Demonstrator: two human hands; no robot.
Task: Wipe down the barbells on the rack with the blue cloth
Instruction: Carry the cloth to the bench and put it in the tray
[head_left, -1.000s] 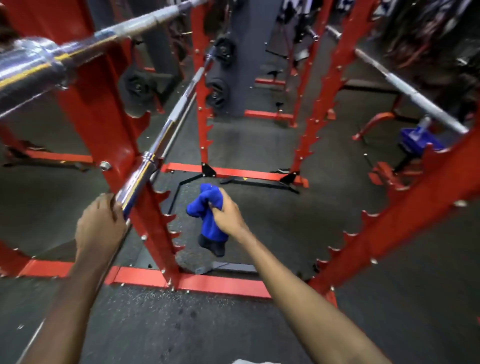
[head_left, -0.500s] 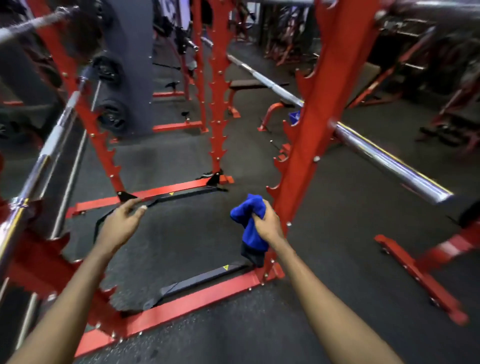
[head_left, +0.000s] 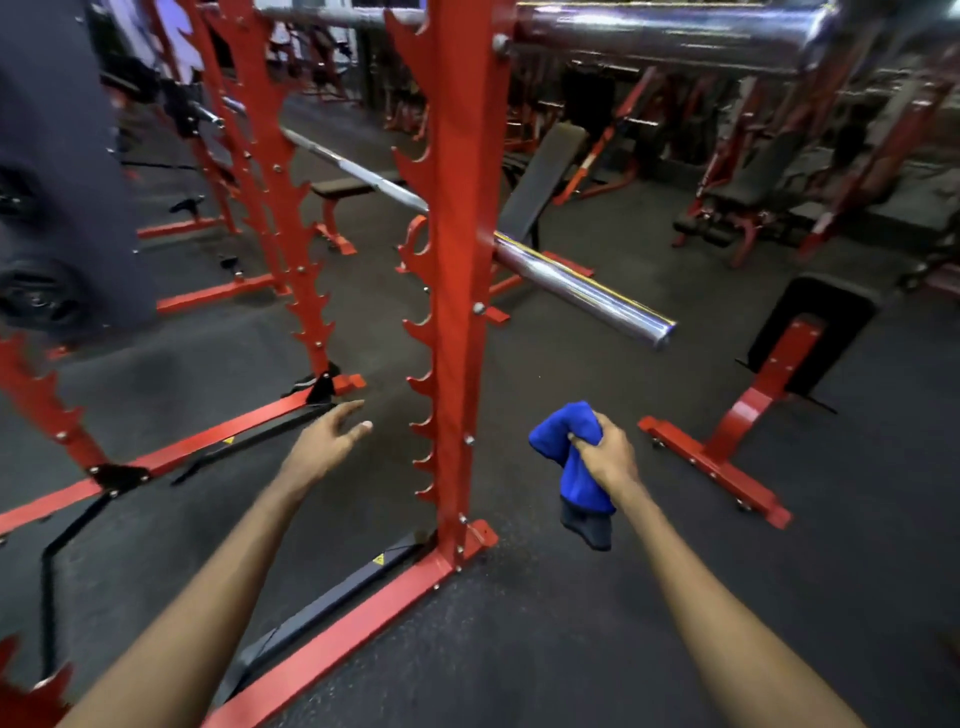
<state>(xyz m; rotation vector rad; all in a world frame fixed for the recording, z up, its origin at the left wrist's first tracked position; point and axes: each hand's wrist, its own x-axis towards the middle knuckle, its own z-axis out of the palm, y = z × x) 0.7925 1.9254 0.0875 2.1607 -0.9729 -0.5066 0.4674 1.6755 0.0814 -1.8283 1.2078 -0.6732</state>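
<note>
Dark rubber floor (head_left: 571, 649) is filling most of the view. Red rack (head_left: 460, 270) is standing dead centre: its notched upright is running top to bottom, with the base rail (head_left: 332, 649) angling toward lower left. It's sitting between the two arms, splitting left from right. More notched uprights (head_left: 270, 171) are standing behind it on the left.

Upper barbell (head_left: 670, 36) is lying across the top of the frame, thick chrome sleeve poking right of the upright. Lower barbell (head_left: 582, 288) is resting on the rack at mid height, its sleeve end sticking out to the right and toward the camera, above and beyond the right hand.

Background is blurring out: incline bench (head_left: 540, 182), flat bench (head_left: 340, 189), a low red stand (head_left: 748, 410) with a black pad at right, black plates (head_left: 39, 299) at far left.

Right hand (head_left: 605, 449) is gripping the blue cloth (head_left: 569, 467), fingers curling round the bunched top, the rest dangling below. Not touching either bar.

Left hand (head_left: 324, 441) is hovering left of the upright, fingers spreading loose, holding nothing.
</note>
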